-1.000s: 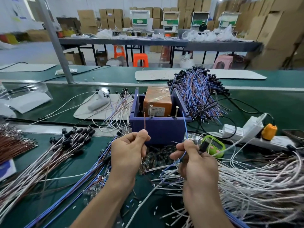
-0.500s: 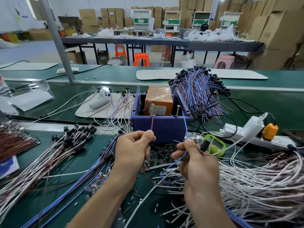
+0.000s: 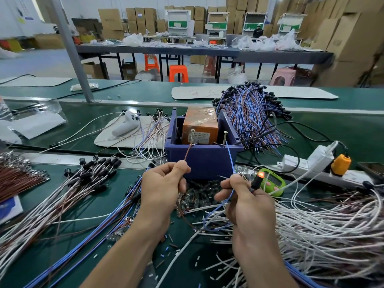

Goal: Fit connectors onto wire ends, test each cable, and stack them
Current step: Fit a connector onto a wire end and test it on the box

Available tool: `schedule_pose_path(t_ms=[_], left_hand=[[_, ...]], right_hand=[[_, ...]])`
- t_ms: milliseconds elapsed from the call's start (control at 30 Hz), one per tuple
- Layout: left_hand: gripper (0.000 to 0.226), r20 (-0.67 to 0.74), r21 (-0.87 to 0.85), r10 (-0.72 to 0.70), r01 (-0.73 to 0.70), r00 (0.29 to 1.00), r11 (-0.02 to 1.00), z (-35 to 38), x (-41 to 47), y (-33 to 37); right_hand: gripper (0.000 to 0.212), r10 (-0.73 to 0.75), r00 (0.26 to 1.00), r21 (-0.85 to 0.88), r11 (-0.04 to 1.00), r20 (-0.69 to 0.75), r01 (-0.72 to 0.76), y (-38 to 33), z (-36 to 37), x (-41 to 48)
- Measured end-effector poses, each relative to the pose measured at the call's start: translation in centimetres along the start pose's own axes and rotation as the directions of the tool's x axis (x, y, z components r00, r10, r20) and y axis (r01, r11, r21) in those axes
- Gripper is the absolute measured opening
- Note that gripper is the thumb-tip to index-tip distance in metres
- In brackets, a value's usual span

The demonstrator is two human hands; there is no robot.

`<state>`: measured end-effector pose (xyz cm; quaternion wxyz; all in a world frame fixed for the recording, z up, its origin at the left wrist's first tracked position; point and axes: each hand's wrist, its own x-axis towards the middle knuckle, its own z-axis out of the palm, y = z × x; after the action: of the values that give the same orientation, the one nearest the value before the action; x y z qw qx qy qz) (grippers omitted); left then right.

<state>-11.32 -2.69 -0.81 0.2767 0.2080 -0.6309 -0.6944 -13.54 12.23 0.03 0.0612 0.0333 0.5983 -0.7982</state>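
Pinched brown wire in left hand and blue wire in right hand, tips held up at two screws on blue box, beside glowing orange lamp.

I have both bare arms in from the bottom edge, the left forearm angling up to the right and the right forearm rising almost straight. My left hand shows its back to the camera, fingers curled, with thumb and forefinger pinching a brown wire that runs up from the pinch. My right hand is just beside it, not touching and a little lower. Its fingers are curled round a blue wire, and a black indicator lamp sticks out of its grip on the far side.
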Motion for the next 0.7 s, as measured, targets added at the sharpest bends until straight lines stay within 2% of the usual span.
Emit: schedule_pose_path(t_ms=[200,300,367,467,500,567,700], left_hand=[[0.027,-0.010,-0.001,-0.004,0.004,1.000,1.000,0.1,-0.2,0.0],[0.029,-0.001,-0.022,-0.015,0.015,1.000,1.000,0.1,-0.4,0.3],[0.029,0.025,-0.019,-0.016,0.016,1.000,1.000,0.1,-0.6,0.4],[0.018,0.181,-0.056,-0.050,0.061,0.982,0.997,0.1,-1.0,0.9],[0.021,0.259,-0.074,-0.074,0.096,0.963,0.993,0.1,-1.1,1.1],[0.039,0.377,-0.088,-0.114,0.158,0.919,0.984,0.0,-1.3,1.4],[0.043,0.433,-0.063,-0.131,0.175,0.892,0.983,-0.5,-1.3,1.8]], right_hand=[[0.041,-0.025,1.000,-0.016,1.000,0.000,0.025,0.0,0.2,-0.2],[0.042,-0.054,0.998,0.042,0.998,-0.037,0.056,-0.2,0.0,-0.4],[0.042,-0.064,0.998,0.068,0.996,0.001,0.064,-0.5,-0.1,-0.6],[0.042,-0.029,0.988,0.019,0.999,0.151,0.027,-0.9,0.2,-1.2],[0.042,-0.009,0.981,-0.003,1.000,0.192,0.009,-0.9,0.3,-1.3],[0.042,0.030,0.969,-0.036,0.999,0.244,-0.021,-0.9,0.4,-1.6],[0.043,0.061,0.957,-0.087,0.995,0.282,-0.038,-0.9,0.7,-1.8]])
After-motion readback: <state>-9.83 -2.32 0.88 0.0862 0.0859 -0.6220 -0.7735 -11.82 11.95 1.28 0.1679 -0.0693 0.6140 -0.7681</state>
